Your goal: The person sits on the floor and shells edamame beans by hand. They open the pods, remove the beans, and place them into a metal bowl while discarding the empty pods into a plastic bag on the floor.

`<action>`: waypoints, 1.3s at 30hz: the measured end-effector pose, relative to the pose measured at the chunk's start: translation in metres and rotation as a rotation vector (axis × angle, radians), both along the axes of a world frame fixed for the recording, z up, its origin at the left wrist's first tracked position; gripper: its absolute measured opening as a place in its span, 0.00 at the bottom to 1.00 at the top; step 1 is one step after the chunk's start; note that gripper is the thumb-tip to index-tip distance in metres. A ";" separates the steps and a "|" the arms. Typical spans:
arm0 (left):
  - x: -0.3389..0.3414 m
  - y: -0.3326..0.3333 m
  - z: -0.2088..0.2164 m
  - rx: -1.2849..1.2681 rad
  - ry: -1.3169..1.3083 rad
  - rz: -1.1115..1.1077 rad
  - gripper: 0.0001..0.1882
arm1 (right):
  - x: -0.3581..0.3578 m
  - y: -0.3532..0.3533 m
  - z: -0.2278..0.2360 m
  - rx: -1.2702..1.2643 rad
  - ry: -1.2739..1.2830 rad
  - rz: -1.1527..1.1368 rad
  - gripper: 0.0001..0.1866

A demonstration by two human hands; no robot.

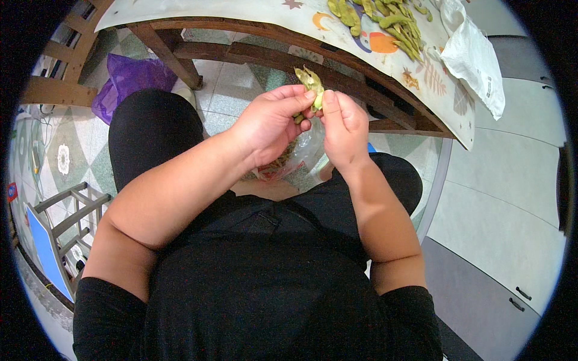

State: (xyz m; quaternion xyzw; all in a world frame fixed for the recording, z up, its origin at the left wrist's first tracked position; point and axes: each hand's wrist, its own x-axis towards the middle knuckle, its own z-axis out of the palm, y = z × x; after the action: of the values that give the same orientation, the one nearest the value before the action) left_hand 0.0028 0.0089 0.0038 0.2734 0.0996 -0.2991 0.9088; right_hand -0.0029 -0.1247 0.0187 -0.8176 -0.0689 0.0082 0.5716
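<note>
Both of my hands are raised in front of the table edge, pinching one split bean pod (309,79) between them. The pod is yellow-green and stands tilted up, its opened halves above my fingertips. My left hand (271,117) grips it with thumb and fingers; another small green piece shows under those fingers. My right hand (344,123) presses its thumb against the pod's lower end, where a pale green part (318,103) shows. Below the hands, between my legs, a clear plastic bag (307,147) holds brownish bits, partly hidden by my left hand.
A heap of green bean pods (400,27) lies on the patterned table cover (241,11), beside a white sack (478,66) hanging over the corner. A purple bag (135,78) is on the tiled floor at left, near a grey-framed stool (72,216). Pale cabinets (500,162) stand right.
</note>
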 end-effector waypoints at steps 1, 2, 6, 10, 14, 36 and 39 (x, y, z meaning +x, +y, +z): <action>0.000 0.000 0.001 0.008 0.006 0.006 0.05 | 0.000 0.000 -0.001 -0.014 -0.005 0.007 0.16; -0.001 0.000 0.003 0.039 0.004 0.002 0.05 | 0.000 0.000 0.001 -0.040 0.002 -0.005 0.16; -0.002 -0.001 0.004 0.155 -0.042 -0.020 0.07 | 0.000 -0.004 0.006 -0.198 0.001 -0.011 0.14; -0.001 0.001 -0.002 0.132 -0.028 -0.048 0.09 | 0.000 0.002 0.001 -0.238 0.031 -0.068 0.14; 0.001 -0.005 0.000 0.077 0.089 -0.016 0.05 | 0.001 0.003 0.004 -0.235 0.065 -0.036 0.15; 0.008 0.043 -0.012 0.313 0.261 -0.070 0.13 | -0.030 -0.050 -0.245 -0.374 0.766 0.494 0.13; 0.010 0.050 -0.013 0.338 0.273 -0.057 0.13 | -0.039 -0.036 -0.279 -0.674 0.557 0.699 0.09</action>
State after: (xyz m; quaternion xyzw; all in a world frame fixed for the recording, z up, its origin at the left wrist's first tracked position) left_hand 0.0123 0.0592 -0.0097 0.3815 0.2628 -0.3381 0.8192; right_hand -0.0422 -0.1603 -0.2608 -0.8506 -0.1759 0.4345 0.2384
